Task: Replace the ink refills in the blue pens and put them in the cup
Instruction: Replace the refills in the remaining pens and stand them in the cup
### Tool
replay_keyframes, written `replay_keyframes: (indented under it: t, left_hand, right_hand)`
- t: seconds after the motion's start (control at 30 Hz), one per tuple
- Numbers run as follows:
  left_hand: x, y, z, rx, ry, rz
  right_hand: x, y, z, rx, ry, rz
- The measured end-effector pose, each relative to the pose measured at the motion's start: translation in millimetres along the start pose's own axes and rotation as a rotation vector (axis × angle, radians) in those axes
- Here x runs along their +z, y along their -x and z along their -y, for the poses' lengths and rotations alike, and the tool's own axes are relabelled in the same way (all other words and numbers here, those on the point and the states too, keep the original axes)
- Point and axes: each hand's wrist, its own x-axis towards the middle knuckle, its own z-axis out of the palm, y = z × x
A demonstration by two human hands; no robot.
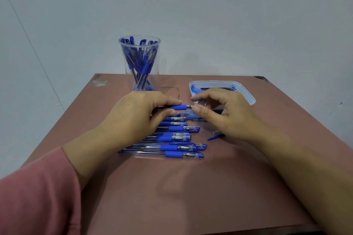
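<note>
The left hand holds a blue pen level above the table, fingers and thumb curled round the barrel just behind its blue rubber grip, with the nose of the pen pointing right. The right hand meets it from the other side with its fingers curled. Its thumb tip lies against the pen's nose and the forefinger arches just above. Whether that pair actually pinches the nose or only touches it cannot be told from this angle. A thin dark line shows behind the right thumb, possibly a refill, but it is too blurred to be sure.

Under and in front of the hands, a row of blue pens lies on the table, side by side, their capped ends to the right. The farthest of them are partly hidden by the left hand. A loose blue cap lies on the table just right of the row, partly under the right wrist.

A clear plastic cup stands upright near the far edge of the table, behind the left hand, holding a bundle of blue pens that lean against one another. To its right, behind the right hand, sits a shallow white tray, stained with blue ink inside and holding thin dark refills. A pink sleeve covers the left forearm.
</note>
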Motion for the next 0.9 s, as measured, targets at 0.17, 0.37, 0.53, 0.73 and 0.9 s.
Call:
replay_keyframes:
  t: [0.17,0.37,0.53,0.73,0.9]
  left_hand:
    - [1,0,0,-0.005,-0.009,0.006]
    - [1,0,-1,-0.042,0.009,0.011]
    - [0,0,-1,-0.096,0.034,0.015]
    - [0,0,2,-0.143,-0.003,0.019]
    - [0,0,5,-0.161,-0.029,0.026]
  right_hand:
    - [5,-1,-1,0.02,-0.014,0.022]
    - [3,-2,1,0.004,-0.087,0.012]
    - [-1,-1,-1,-0.05,-0.017,-0.055]
    - [-11,-2,-10,0.029,0.065,-0.046]
    - [-19,-2,-11,0.122,0.278,0.193]
